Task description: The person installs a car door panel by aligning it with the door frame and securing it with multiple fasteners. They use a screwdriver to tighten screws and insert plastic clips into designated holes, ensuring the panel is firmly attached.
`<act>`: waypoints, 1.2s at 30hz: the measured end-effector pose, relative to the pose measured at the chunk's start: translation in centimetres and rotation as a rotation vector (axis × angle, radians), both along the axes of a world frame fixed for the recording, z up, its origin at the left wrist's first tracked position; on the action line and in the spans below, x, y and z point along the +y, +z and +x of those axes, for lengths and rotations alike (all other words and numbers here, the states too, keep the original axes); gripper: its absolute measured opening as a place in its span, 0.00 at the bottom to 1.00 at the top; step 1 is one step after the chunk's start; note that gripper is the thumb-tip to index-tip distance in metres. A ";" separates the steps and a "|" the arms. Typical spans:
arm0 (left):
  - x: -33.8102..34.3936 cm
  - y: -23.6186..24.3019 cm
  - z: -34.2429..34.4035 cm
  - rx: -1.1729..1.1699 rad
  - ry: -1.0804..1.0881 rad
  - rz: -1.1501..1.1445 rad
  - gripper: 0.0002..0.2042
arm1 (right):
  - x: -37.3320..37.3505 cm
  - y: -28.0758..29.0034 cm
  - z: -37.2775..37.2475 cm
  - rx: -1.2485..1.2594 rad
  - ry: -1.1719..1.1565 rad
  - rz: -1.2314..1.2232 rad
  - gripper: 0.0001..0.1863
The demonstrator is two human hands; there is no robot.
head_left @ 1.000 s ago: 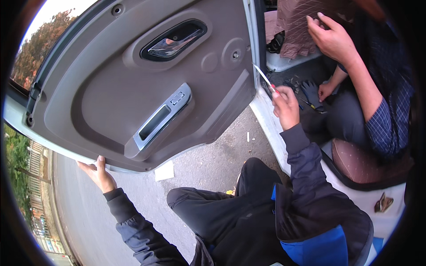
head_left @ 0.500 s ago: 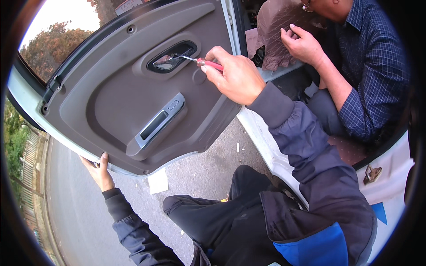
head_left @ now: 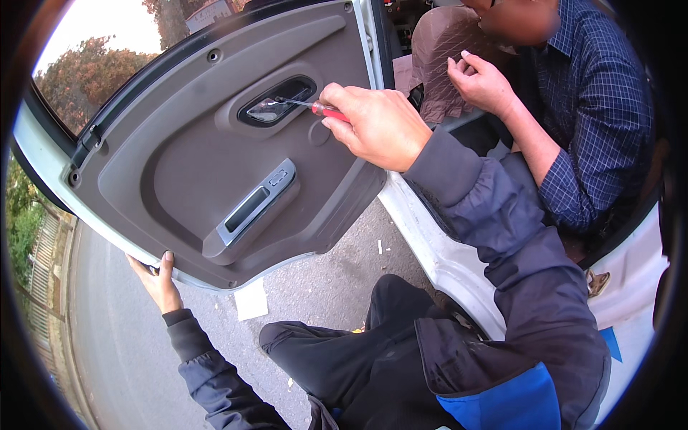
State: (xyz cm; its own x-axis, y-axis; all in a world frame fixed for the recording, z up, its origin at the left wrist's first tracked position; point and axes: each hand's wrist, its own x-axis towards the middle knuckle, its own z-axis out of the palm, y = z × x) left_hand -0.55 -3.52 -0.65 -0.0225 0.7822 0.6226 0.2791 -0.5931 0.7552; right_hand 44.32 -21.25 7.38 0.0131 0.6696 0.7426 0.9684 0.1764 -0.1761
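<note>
Screwdriver [head_left: 320, 110] in right hand [head_left: 383, 127], fingers pinching its grip, tip at the handle recess [head_left: 268, 112] far on the door [head_left: 193, 165]; left hand [head_left: 159, 282] pinches its near-left edge. I'd keep the shaft square, pressing steadily.

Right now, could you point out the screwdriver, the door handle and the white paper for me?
Screwdriver [head_left: 322, 110]: head view, on the front part of its red grip.
Door handle [head_left: 266, 111]: head view, on its shiny lever.
White paper [head_left: 251, 300]: head view, on the middle of the sheet.
</note>
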 end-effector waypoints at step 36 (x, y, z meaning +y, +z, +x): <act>1.4 -1.3 -0.2 -0.069 0.000 0.027 0.52 | 2.4 0.4 -1.2 -0.361 -0.199 -0.132 0.18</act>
State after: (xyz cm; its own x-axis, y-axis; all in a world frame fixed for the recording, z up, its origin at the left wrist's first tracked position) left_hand -0.78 -2.09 -1.95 -0.0666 0.7654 0.6401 0.2268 -0.6132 0.7567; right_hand 43.11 -18.83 7.82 -0.0932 0.7697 0.6315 0.9850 -0.0212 0.1712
